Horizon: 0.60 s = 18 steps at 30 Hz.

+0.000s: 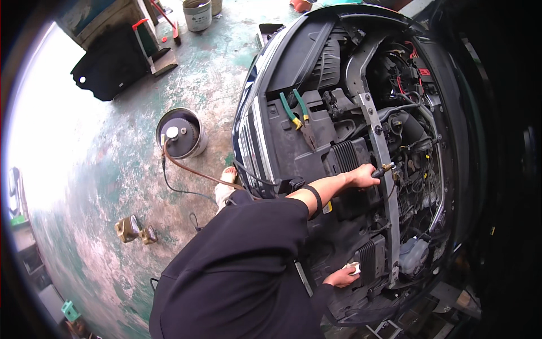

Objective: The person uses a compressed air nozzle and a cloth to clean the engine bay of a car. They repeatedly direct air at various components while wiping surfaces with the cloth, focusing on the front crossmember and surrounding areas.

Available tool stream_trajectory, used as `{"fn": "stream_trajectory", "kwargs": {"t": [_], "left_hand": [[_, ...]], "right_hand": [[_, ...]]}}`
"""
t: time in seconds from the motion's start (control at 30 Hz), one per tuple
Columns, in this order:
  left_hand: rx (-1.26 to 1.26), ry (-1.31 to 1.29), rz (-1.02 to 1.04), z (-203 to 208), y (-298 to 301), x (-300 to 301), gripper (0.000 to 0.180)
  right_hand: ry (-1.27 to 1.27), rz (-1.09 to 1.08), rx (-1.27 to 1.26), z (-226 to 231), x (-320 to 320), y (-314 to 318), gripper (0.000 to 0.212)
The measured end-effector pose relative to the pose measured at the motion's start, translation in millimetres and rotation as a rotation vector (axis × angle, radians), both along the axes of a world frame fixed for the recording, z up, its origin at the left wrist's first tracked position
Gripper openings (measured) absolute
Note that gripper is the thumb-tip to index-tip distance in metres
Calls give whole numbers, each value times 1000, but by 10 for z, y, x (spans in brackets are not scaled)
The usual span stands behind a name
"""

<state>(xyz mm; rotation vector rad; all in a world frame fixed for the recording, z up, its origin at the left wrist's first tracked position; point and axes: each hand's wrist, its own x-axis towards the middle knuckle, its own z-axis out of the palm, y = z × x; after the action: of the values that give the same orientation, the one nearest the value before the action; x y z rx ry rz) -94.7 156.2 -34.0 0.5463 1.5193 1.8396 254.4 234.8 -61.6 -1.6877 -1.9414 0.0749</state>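
Observation:
My left hand [364, 176] reaches over the car's engine bay, closed around a black-handled tool with a brass fitting [387, 167] at its tip. The tip is beside the grey metal crossbar [379, 133]. Nearer the lower edge, my right hand [341, 277] pinches a crumpled white cloth or tissue [352, 268], close to a black ribbed part [368, 261]. Green-handled pliers [299, 116] with yellow at the neck lie on the black plastic cover, beyond my left forearm. A black band circles that forearm.
Left of the car, a bucket with a dark lid [183, 135] has a brown hose [189, 168] running toward me. Two brownish jugs [127, 228] stand on the worn green floor [101, 169]. A black mat [113, 62] and a white bucket [197, 16] are farther back.

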Motion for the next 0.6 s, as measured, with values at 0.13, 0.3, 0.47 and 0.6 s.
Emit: {"fn": "stream_trajectory", "kwargs": {"t": [0.13,0.3,0.47,0.6], "left_hand": [[1,-18,-41,-39,38,-4,20],[-3,34,-1,-70,83,-4,20],[-19,39,-6,-50,60,1,21],[-2,6,-16,-21,24,-1,20]], "right_hand": [[18,5,-32,-8,5,-6,40],[7,-33,-16,-21,-5,2,40],[13,-16,-16,-39,19,27,40],[12,-16,-19,-55,21,39,40]]}}
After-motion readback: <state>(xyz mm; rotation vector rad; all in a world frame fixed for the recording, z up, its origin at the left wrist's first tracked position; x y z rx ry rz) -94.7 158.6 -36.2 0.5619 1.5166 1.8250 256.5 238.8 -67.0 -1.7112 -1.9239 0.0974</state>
